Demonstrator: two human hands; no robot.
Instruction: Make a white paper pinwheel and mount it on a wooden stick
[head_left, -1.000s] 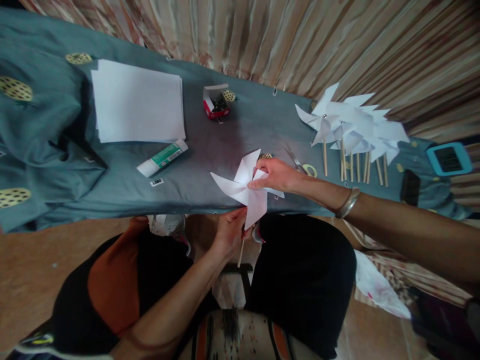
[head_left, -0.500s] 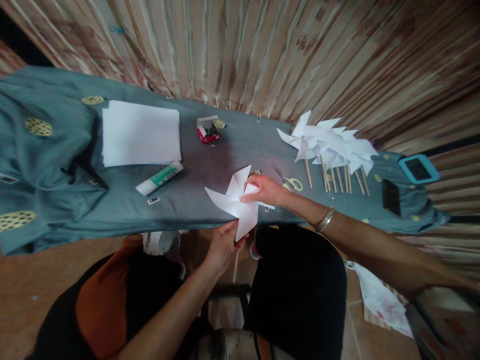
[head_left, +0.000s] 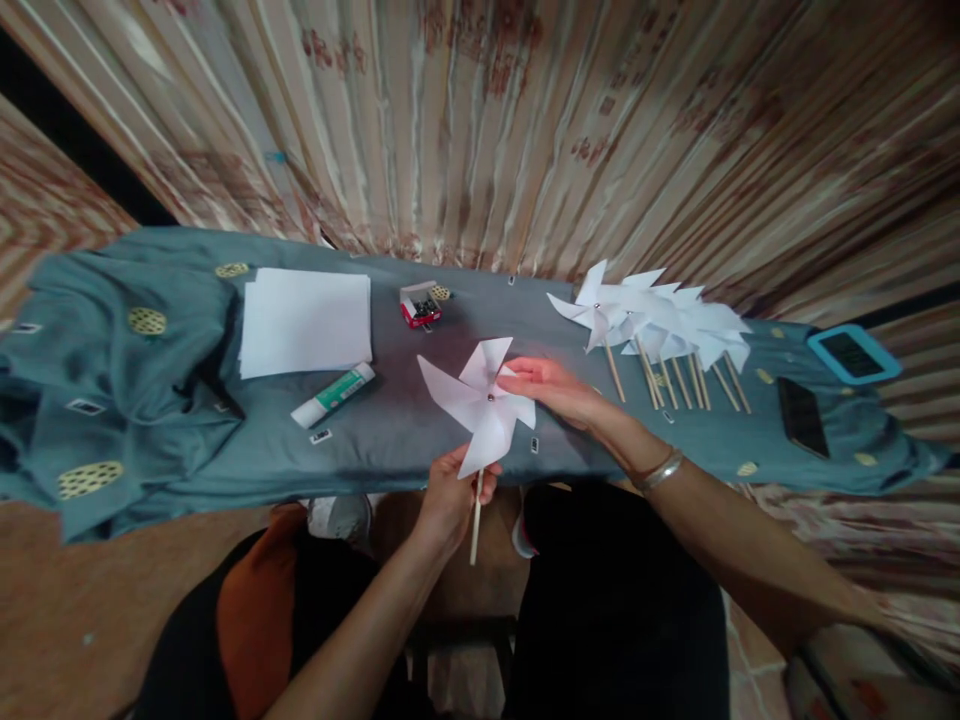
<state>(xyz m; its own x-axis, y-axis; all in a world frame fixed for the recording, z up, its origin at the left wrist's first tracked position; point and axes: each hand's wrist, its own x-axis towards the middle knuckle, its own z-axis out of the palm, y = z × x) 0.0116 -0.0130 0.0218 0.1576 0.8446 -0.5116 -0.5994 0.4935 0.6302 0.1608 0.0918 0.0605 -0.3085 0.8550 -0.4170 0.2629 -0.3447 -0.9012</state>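
A white paper pinwheel [head_left: 477,405] stands above the table's front edge, a shiny pin head at its centre. My left hand [head_left: 454,495] is closed around its wooden stick [head_left: 475,525], just below the lowest blade. On the other side, my right hand [head_left: 553,388] has its fingers stretched out against a right-hand blade, without gripping it. Finished pinwheels [head_left: 667,315] lie overlapped at the right, their sticks towards me. Beyond the held one sits a small red-and-white box of pins [head_left: 421,307], its lid up.
A stack of white paper [head_left: 307,320] and a green-and-white glue stick [head_left: 333,396] lie on the left of the grey-green cloth [head_left: 397,440]. At the right end are a dark phone [head_left: 802,416] and a blue-framed device [head_left: 853,354]. A pleated curtain [head_left: 465,150] hangs behind.
My right thumb and fingers have come off the pinwheel's centre and spread at its right side, baring the pin head. The view has shifted, and my right hand now hides the scissors.
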